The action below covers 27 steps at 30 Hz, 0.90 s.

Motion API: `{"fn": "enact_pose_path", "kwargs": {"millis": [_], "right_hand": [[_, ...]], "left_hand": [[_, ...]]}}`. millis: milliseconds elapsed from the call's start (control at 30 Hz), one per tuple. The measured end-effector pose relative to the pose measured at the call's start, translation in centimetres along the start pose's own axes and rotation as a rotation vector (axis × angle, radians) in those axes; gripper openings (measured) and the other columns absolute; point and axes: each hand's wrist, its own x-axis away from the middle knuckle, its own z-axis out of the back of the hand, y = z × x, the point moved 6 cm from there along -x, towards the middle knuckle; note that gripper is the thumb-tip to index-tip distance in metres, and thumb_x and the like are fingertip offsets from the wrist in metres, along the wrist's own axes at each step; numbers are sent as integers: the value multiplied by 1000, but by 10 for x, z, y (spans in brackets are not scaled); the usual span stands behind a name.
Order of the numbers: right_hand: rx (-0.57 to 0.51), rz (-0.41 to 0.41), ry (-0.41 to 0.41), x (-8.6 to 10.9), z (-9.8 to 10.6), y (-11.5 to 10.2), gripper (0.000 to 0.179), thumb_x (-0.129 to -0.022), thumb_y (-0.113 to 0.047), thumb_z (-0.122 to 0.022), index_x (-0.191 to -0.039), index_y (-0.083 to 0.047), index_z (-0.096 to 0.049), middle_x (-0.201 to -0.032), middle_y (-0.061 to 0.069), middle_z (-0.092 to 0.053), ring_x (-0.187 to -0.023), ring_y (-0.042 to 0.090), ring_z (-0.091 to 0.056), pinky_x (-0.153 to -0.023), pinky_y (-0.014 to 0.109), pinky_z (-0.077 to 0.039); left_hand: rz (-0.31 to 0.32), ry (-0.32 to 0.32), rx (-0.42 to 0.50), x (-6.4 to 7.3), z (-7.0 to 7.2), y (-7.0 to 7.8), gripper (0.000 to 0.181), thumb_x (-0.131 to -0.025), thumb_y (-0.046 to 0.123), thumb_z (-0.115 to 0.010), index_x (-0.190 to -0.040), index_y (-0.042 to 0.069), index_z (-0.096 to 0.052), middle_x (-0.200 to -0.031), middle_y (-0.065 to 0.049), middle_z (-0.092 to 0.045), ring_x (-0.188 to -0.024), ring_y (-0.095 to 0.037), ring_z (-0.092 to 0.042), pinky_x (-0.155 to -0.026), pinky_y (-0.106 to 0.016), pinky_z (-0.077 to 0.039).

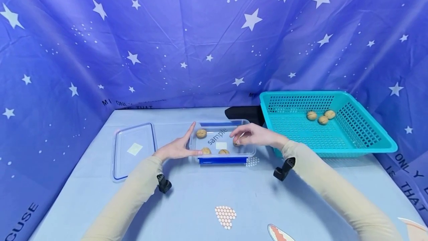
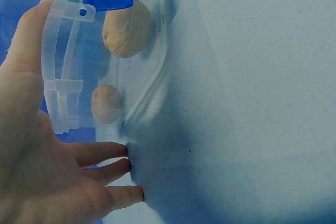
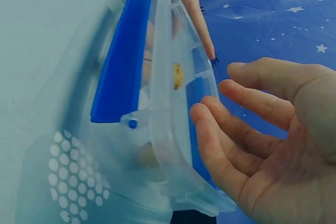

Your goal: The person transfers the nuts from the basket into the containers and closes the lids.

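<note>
A clear plastic box (image 1: 223, 155) with blue side clips stands on the table, several walnuts inside. One walnut (image 1: 201, 133) lies at its far left, and another walnut (image 1: 223, 152) sits by the near wall. My left hand (image 1: 177, 148) rests against the box's left end, thumb along the near rim, fingers fairly straight and spread. Over the box's right end hovers my right hand (image 1: 252, 135), fingers loosely bent and apart. In the right wrist view nothing is between those fingers; a walnut (image 3: 149, 156) shows blurred through the box wall below them.
A clear lid (image 1: 135, 159) with a blue seal lies left of the box. On the right stands a turquoise basket (image 1: 334, 153) holding 3 walnuts (image 1: 323, 120). A black object (image 1: 244, 113) lies behind the box, and a starry blue curtain (image 1: 187, 40) hangs at the back.
</note>
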Motion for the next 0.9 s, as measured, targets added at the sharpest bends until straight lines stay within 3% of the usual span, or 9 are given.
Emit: {"fn": "enact_pose_path", "kwargs": {"millis": [267, 367, 500, 600, 733, 900], "right_hand": [[24, 33, 51, 7, 14, -6, 33, -92, 1, -57, -124, 7, -58, -114, 28, -59, -103, 41, -59, -85, 33, -53], [15, 16, 70, 10, 20, -5, 31, -93, -2, -59, -124, 7, -58, -113, 27, -60, -101, 36, -61, -83, 35, -54], [-19, -42, 98, 14, 27, -3, 31, -95, -5, -59, -125, 2, -59, -113, 18, -63, -99, 30, -62, -84, 46, -53], [-52, -80, 115, 18, 33, -2, 32, -96, -5, -56, -127, 0, -58, -115, 13, -63, -104, 34, -59, -88, 50, -51], [-69, -101, 140, 23, 41, 0, 32, -97, -6, -53, -129, 0, -56, -117, 13, -62, -105, 43, -54, -86, 40, -52], [-52, -112, 174, 29, 51, 0, 34, -98, -10, -55, -130, 1, -55, -119, 18, -62, -106, 42, -56, -84, 33, -53]], "left_hand": [[-12, 6, -12, 0, 1, 0, 115, -84, 51, -70, -152, 30, 20, -155, -25, -15, -129, -50, -37, -108, -58, -29], [-2, 4, -16, 0, 1, 0, 114, -84, 52, -70, -152, 32, 19, -155, -23, -15, -129, -49, -38, -108, -57, -29], [-3, 9, -19, 0, 1, -1, 115, -83, 52, -70, -152, 32, 20, -155, -24, -17, -127, -49, -41, -107, -57, -31], [-4, 9, -15, -1, 0, -1, 115, -83, 52, -70, -152, 32, 20, -155, -24, -17, -126, -49, -41, -107, -57, -31], [-8, 7, -10, -1, 0, -1, 114, -83, 52, -70, -152, 32, 19, -155, -23, -16, -127, -48, -41, -108, -56, -30], [-10, 9, -4, -1, 0, -1, 114, -83, 52, -71, -152, 33, 19, -155, -24, -17, -128, -49, -40, -108, -57, -30]]}}
